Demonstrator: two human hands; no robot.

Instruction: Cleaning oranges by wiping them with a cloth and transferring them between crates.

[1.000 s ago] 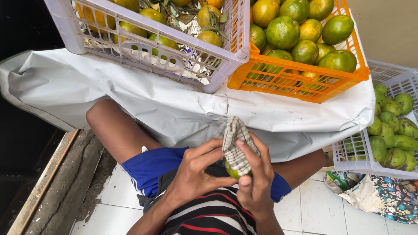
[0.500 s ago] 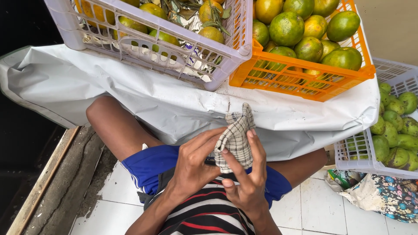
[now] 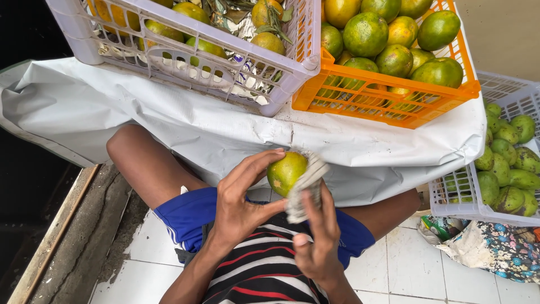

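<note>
Left hand (image 3: 239, 205) gripping green-yellow orange (image 3: 286, 172), right hand (image 3: 315, 236) pressing checked cloth (image 3: 304, 188) against it, below counter's front edge (image 3: 360, 169).

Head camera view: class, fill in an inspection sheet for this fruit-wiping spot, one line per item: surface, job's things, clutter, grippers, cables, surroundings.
Surface: white plastic sheet draped over a low stand, bearing two crates.
Job's things: green-yellow orange; checked cloth against its right side.
Clutter: floral bag on the tiled floor.
Grippers: left hand holds the orange; right hand presses the cloth to it.
Cables: nothing seen.
Surroundings: white crate of oranges and leaves, orange crate of oranges, second white crate of green fruit at right.
</note>
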